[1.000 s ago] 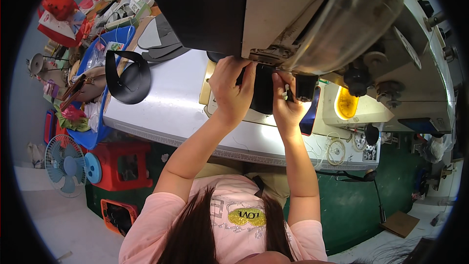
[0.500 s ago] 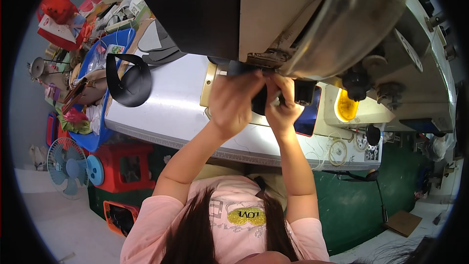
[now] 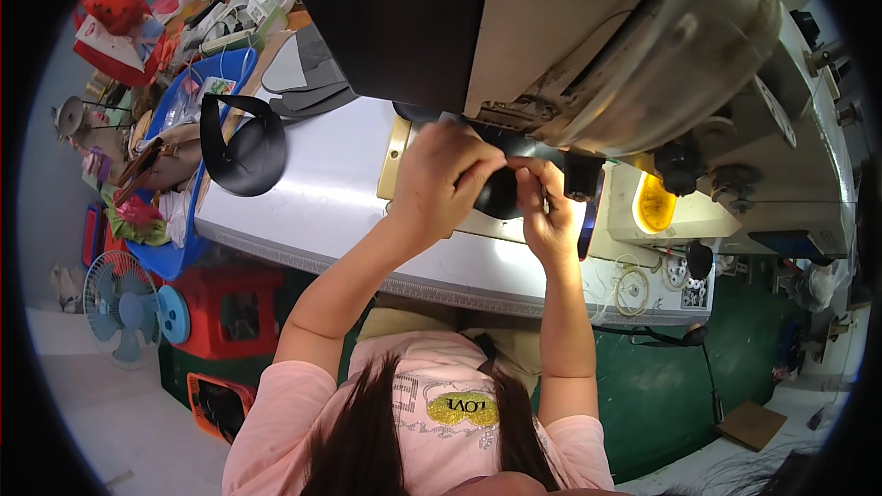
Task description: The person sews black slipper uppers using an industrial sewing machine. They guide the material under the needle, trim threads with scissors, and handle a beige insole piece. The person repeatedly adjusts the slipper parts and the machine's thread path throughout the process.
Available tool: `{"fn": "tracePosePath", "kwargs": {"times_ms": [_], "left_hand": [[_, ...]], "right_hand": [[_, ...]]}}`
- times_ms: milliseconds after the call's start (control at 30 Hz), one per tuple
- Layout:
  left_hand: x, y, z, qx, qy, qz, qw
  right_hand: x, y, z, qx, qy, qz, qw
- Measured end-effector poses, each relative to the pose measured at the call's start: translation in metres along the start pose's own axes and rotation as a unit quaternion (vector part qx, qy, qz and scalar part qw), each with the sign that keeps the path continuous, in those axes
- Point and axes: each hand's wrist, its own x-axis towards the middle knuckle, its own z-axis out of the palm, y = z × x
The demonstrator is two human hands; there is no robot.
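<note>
Both of my hands are close together beneath the head of a sewing machine (image 3: 588, 64). My left hand (image 3: 441, 174) is closed, its thumb and fingertips pinched; whatever is in the pinch is too small to make out. Fingertip to fingertip with it, my right hand (image 3: 551, 216) is bent closed, thumb against the index finger, its contents also not visible. A smooth black piece (image 3: 501, 195) lies on the lit machine bed between and behind the hands. The machine's head hides part of the area around the needle.
On the white table's left stand a black strap-like looped piece (image 3: 253, 156) and stacked grey cut pieces (image 3: 308, 83). A blue basket (image 3: 170, 257) full of items is beyond them. A yellow oil window (image 3: 655, 204) and thread ring (image 3: 632, 289) are at right. A fan (image 3: 129, 308) stands left.
My left hand, blurred before, is now sharp and closed in a pinch. The right hand has shifted slightly right and down, and more of the black piece shows. The whole view has shifted a little.
</note>
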Motion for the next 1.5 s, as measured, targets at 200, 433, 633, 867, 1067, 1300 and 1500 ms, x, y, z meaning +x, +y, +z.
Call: {"fn": "tracePosePath", "kwargs": {"times_ms": [200,433,633,867,1067,1300,1500], "left_hand": [[0.004,-0.019,0.004,0.043,0.100,0.017,0.994],[0.004,-0.021,0.007,-0.032,0.054,-0.025,0.998],[0.004,-0.021,0.007,-0.015,0.070,-0.008,0.997],[0.005,-0.023,0.009,-0.012,0.080,0.005,0.997],[0.004,-0.023,0.009,-0.024,0.080,-0.003,0.996],[0.003,-0.021,0.009,-0.034,0.080,-0.025,0.996],[0.003,-0.022,0.009,-0.030,0.084,-0.024,0.996]], "right_hand": [[0.001,0.002,0.003,-0.104,0.017,-0.018,0.994],[0.001,0.002,0.004,-0.145,0.017,-0.036,0.989],[0.007,0.000,0.007,-0.131,0.040,-0.082,0.987],[0.007,0.004,0.007,-0.122,0.043,-0.095,0.987],[0.006,0.003,0.009,-0.131,0.044,-0.085,0.987],[0.004,0.007,0.008,-0.132,0.041,-0.076,0.987],[0.004,0.006,0.009,-0.136,0.045,-0.076,0.987]]}}
